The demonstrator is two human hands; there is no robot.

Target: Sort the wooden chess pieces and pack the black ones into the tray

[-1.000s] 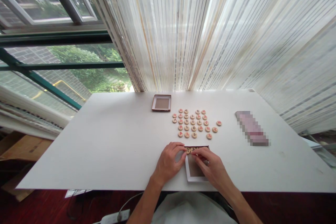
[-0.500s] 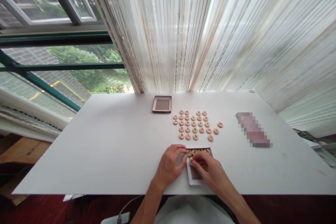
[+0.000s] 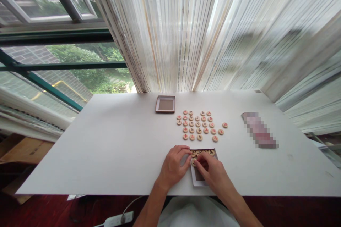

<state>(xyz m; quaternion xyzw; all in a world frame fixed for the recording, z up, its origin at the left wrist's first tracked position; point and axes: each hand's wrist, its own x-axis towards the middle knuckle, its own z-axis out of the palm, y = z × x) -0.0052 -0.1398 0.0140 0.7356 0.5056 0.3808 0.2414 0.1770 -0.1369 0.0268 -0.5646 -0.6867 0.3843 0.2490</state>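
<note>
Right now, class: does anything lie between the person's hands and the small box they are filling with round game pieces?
Nothing visible. Both hands already rest at the box, fingertips on the pieces inside it.

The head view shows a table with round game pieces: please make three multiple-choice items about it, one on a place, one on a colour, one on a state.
1. Where does the empty brown-rimmed tray lie?
A. at the far side of the table, left of the loose pieces
B. at the near edge, under the hands
C. on the pixelated object

2. What colour is the table?
A. black
B. white
C. green

3. What is the state of the near tray by the hands?
A. full to every edge
B. turned upside down
C. partly filled, with a row of pieces at its far end

Answers:
1 A, it sits near the curtain, left of the loose pieces.
2 B, its bare top is white.
3 C, the row of pieces lines the far end; the left hand and right hand rest at it.
</note>
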